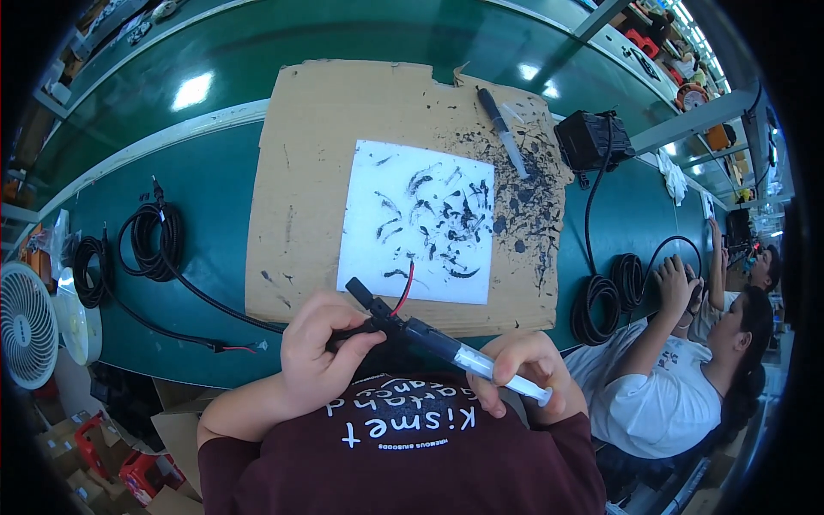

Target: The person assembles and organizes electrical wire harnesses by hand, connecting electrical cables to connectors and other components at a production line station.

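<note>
My left hand [324, 348] pinches a black corrugated cable [257, 321] near its end, where a black fitting [371, 297] sticks up and a short red and black wire [404, 290] comes out. In my right hand [530, 367] is a syringe [448, 347], black filling toward its tip and clear toward the plunger. The fingers wrap its rear and the thumb sits by the plunger end. The syringe's tip is at the cable end, apparently touching it. Just beyond lies a white foam sheet [365, 232] smeared with black, on a stained cardboard sheet [296, 163].
A second syringe [506, 136] lies on the cardboard at the far right. Coiled black cables [153, 245] are on the green table [223, 189] to the left, more coils [594, 311] to the right. A black box [592, 140], a white fan [30, 326] and a seated co-worker [657, 390] flank the workplace.
</note>
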A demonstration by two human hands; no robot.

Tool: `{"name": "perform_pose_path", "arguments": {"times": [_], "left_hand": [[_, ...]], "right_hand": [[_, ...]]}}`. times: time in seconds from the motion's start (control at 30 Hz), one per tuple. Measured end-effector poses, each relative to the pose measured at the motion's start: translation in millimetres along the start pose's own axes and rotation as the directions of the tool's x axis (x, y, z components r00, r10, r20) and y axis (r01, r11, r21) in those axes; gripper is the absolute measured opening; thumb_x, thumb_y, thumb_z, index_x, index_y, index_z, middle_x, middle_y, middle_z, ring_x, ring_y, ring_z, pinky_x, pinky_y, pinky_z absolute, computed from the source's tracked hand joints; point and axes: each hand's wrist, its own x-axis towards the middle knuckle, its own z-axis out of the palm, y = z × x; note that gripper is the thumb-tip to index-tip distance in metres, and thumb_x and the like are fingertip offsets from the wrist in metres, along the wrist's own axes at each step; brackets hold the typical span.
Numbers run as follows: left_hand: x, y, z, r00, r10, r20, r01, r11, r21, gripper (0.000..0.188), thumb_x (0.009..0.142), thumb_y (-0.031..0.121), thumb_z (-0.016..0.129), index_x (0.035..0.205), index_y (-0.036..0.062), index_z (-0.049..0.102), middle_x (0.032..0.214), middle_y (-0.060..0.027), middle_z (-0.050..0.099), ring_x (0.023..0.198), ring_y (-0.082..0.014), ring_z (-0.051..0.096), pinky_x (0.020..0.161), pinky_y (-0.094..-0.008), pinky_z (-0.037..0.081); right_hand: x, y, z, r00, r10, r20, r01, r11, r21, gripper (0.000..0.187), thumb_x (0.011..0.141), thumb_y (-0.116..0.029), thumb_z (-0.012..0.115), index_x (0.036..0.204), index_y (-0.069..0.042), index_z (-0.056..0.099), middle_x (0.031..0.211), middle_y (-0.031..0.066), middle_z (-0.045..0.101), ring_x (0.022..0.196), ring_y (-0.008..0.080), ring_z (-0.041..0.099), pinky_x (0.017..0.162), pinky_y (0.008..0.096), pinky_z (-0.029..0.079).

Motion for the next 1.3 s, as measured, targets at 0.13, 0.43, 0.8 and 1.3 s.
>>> {"name": "perform_pose_path", "arguments": {"times": [0.13, 0.43, 0.8, 1.3], "left_hand": [[0, 3, -1, 0.999, -0.024, 0.027, 0.024, 1.000, -0.005, 0.020, 0.072, -0.001, 0.071, 0.084, -0.0006, 0.055, 0.076, -0.0097, 0.054, 0.061, -0.0176, 0.050, 0.053, -0.0257, 0.039], [3, 3, -6, 0.991, 0.091, 0.103, -0.098, 0.992, 0.073, 0.016, 0.078, 0.003, 0.067, 0.086, -0.0006, 0.054, 0.078, -0.0112, 0.055, 0.063, -0.0217, 0.052, 0.055, -0.0283, 0.041], [4, 4, -10, 0.973, 0.171, 0.154, -0.179, 0.983, 0.040, 0.012, 0.086, 0.010, 0.059, 0.086, -0.0006, 0.054, 0.076, -0.0115, 0.055, 0.064, -0.0241, 0.054, 0.056, -0.0303, 0.043], [5, 5, -16, 0.968, 0.107, 0.225, -0.086, 0.991, -0.102, 0.019, 0.092, 0.017, 0.052, 0.084, 0.0002, 0.053, 0.075, -0.0109, 0.053, 0.062, -0.0232, 0.052, 0.056, -0.0297, 0.041]], "right_hand": [[0, 1, -2, 1.000, -0.012, 0.019, 0.011, 1.000, 0.028, 0.068, 0.074, -0.034, 0.077, 0.120, 0.007, 0.048, 0.097, 0.0226, 0.057, 0.074, 0.0215, 0.059, 0.060, 0.0280, 0.048], [1, 1, 0, 0.999, -0.027, 0.023, 0.026, 1.000, 0.011, 0.069, 0.073, -0.035, 0.077, 0.119, 0.007, 0.049, 0.094, 0.0223, 0.058, 0.072, 0.0209, 0.059, 0.058, 0.0276, 0.048], [3, 2, 1, 0.997, -0.060, 0.042, 0.061, 0.998, -0.027, 0.068, 0.074, -0.038, 0.076, 0.118, 0.007, 0.051, 0.090, 0.0229, 0.060, 0.067, 0.0197, 0.059, 0.057, 0.0276, 0.047], [9, 7, -2, 0.992, -0.058, 0.113, 0.062, 0.998, -0.027, 0.065, 0.075, -0.039, 0.075, 0.117, 0.005, 0.052, 0.091, 0.0228, 0.059, 0.068, 0.0205, 0.058, 0.056, 0.0277, 0.047]]}}
